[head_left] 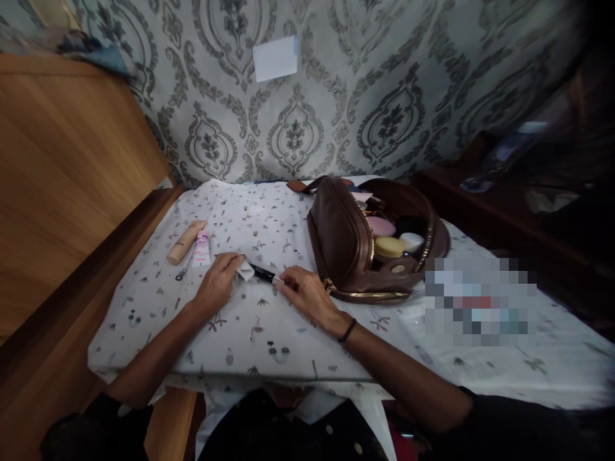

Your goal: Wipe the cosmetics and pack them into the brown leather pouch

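A slim black tube [263, 273] with a clear or silvery right end lies between my two hands, above the patterned white cloth. My left hand [220, 280] is closed on a small white wipe or tissue [245, 269], which touches the tube's left end. The fingers of my right hand [307, 296] pinch the tube's right end. Left of my left hand lie a beige tube [185, 243] and a small white and pink tube [202, 248]. Just beyond my right hand stands an open brown bag [340, 234], with a pink round item [381, 226] and a yellow one [389, 247] inside.
The cloth-covered table [250, 346] reaches the patterned wall. A wooden cabinet [72, 141] borders it on the left. At the right lies a blurred-out patch [480, 304] over some item. Farther right, a clear bottle [502, 153] lies on a dark surface.
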### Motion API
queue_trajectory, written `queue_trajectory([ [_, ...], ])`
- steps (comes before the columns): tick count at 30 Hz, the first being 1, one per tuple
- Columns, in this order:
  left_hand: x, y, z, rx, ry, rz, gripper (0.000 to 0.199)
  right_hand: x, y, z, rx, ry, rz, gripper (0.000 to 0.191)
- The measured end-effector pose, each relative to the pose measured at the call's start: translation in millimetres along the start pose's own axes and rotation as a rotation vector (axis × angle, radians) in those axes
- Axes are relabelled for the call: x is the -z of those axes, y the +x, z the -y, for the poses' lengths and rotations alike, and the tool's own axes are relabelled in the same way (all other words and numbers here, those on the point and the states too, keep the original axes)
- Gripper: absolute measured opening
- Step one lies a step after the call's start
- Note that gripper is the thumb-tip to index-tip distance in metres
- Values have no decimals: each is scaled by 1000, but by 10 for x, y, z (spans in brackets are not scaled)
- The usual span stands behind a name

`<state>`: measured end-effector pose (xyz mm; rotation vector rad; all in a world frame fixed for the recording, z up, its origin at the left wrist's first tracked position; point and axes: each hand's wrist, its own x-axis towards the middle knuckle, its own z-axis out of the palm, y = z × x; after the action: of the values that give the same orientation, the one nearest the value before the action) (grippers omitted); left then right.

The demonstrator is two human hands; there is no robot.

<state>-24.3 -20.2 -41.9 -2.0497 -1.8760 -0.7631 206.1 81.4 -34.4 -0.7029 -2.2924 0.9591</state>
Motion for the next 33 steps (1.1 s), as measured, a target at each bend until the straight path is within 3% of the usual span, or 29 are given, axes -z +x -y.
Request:
queue_trajectory([
  [4,24,-16,-371,-244,-14,-73,47,-9,11,1,-60,139,12,16],
  [7,-37,-40,-604,-387,49,-12,51,-38,31,-42,-114,240,10,16],
  [9,-76,-46,-628,-402,84,15,52,-57,44,-75,-131,275,26,16],
  [14,-62,-42,-252,-261,99,-4,51,-72,62,-107,-202,418,85,26],
  [19,-6,-24,148,45,80,17,51,-60,72,-100,-252,481,89,37],
  [22,40,14,170,186,17,-44,48,-51,71,-101,-250,495,72,36],
  [24,68,32,75,200,-20,-106,47,-49,71,-104,-250,534,52,39],
  [27,53,19,-205,89,-65,-127,49,-53,82,-109,-260,596,48,40],
  [31,-92,-18,-588,-235,-53,9,57,-48,102,-103,-276,687,74,38],
  [33,-151,-3,-641,-300,4,78,57,-29,104,-86,-279,707,83,39],
])
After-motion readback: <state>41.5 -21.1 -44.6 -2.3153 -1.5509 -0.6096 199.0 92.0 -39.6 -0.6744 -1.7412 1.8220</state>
